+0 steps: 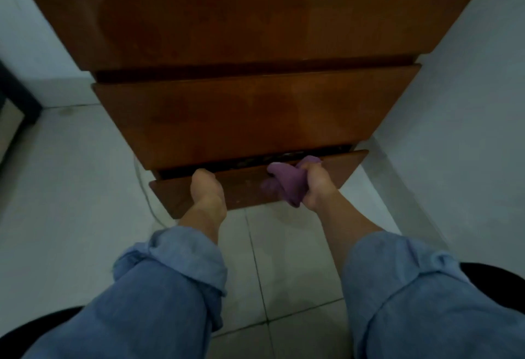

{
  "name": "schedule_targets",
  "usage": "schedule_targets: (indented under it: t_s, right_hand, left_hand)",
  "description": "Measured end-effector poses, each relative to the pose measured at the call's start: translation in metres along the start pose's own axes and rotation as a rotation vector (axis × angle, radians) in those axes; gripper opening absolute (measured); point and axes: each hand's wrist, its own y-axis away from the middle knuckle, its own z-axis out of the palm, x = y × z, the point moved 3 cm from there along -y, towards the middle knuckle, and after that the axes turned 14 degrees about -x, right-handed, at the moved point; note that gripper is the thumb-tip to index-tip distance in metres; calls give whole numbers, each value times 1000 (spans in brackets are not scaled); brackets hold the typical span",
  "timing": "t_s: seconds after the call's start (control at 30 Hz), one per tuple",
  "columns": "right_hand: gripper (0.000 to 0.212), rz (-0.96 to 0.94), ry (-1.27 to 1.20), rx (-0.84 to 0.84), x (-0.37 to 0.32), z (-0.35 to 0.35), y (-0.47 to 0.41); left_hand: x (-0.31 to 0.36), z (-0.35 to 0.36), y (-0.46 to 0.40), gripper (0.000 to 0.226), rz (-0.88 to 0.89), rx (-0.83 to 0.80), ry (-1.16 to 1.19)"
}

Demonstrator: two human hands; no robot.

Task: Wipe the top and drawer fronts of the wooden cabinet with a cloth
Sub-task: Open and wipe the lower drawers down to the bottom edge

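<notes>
The wooden cabinet (pixel 250 18) fills the upper middle of the head view, seen from above with its glossy top and two drawer fronts below. The lower drawer (pixel 241 188) stands slightly pulled out, a dark gap above its front. My left hand (pixel 206 188) grips the top edge of that drawer front, fingers hooked over it and hidden in the gap. My right hand (pixel 315 185) holds a bunched purple cloth (pixel 284 181) against the same drawer front near its top edge. The upper drawer (pixel 250 114) sits nearly flush.
White floor tiles (pixel 284 259) lie below the cabinet. A white wall (pixel 468 103) stands close on the right, and a dark frame (pixel 17 94) sits at the far left. A thin cord (pixel 145 191) runs down the cabinet's left side. My blue sleeves cover the lower frame.
</notes>
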Motion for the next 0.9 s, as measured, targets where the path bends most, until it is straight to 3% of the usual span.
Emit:
schedule_targets:
  t_s: [0.03,0.17,0.3,0.33,0.4,0.43,0.53,0.63,0.67,0.73,0.83,0.9]
  right_hand:
    - [50,-26,-24,14,1,-3,-6]
    - [15,-88,111,111,-3,-7,-17]
    - [18,-141,154,140,-11,-11,-18]
    - [17,-161,149,137,-8,-15,-19]
    - [7,-237,130,143,-1,-35,-26]
    - [23,-251,85,175,4,-48,-33]
    - [50,-255,-177,277,21,-83,-49]
    - [41,-370,-338,448,10,-70,-19]
    - [34,-448,-317,519,4,-76,-24]
    - [33,-596,-306,498,-19,-65,-19]
    - [41,-743,16,621,-52,-51,-28]
    - [50,-726,194,745,-58,-48,-45]
  left_hand:
    - [0,-1,-2,31,-7,-6,15]
    - [4,-8,-18,29,-15,13,-46]
    - [0,-5,-22,17,43,-17,-224]
    - [-3,-6,-22,13,69,-9,-331]
    - [-10,-8,-21,29,92,9,-749]
    - [-12,-8,-18,39,142,8,-972]
    - [-23,6,-8,59,496,-150,-1383]
    - [-34,23,-5,70,742,-340,-1727]
    - [-36,27,-6,74,776,-373,-1804]
    - [-37,27,-14,81,817,-387,-1951]
    - [-39,23,-31,92,901,-353,-2134]
    - [-44,24,-46,97,891,-357,-2199]
